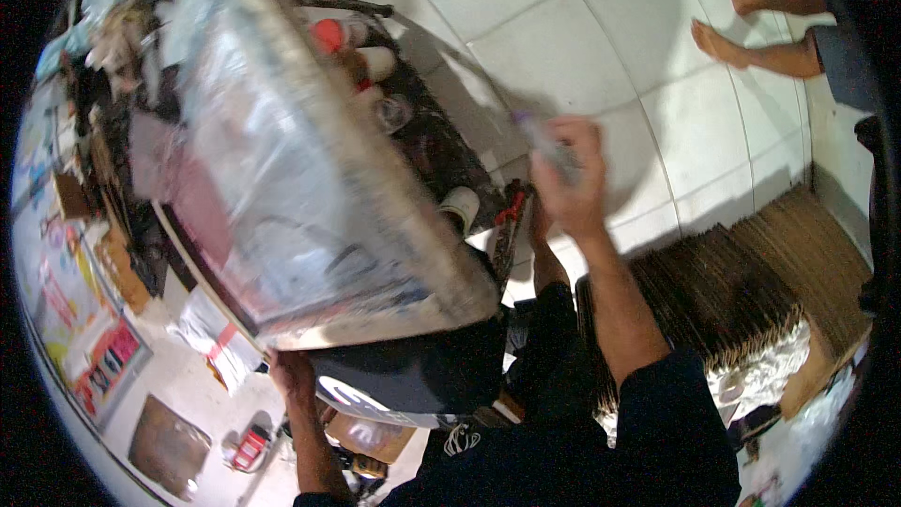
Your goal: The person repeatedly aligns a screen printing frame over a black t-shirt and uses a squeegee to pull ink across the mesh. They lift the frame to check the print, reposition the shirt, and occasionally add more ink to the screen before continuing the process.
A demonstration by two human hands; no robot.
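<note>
A large wooden-framed printing screen with a pale, cloudy mesh stands tilted in front of me. Beneath its near edge lies dark cloth with a white print. My left hand is closed at the screen's near left corner, beside the cloth; its fingertips are partly hidden, so I cannot make out which it grips. To the right of the screen, my raised right hand is wrapped round a slim greyish bottle-like object with a purple tip, blurred by motion. It is apart from the screen.
Behind the screen, a dark shelf carries several containers, among them a red-lidded jar and a white tub. Stacked cardboard stands at right. Another person's bare feet are on the tiled floor. Cluttered tables line the left.
</note>
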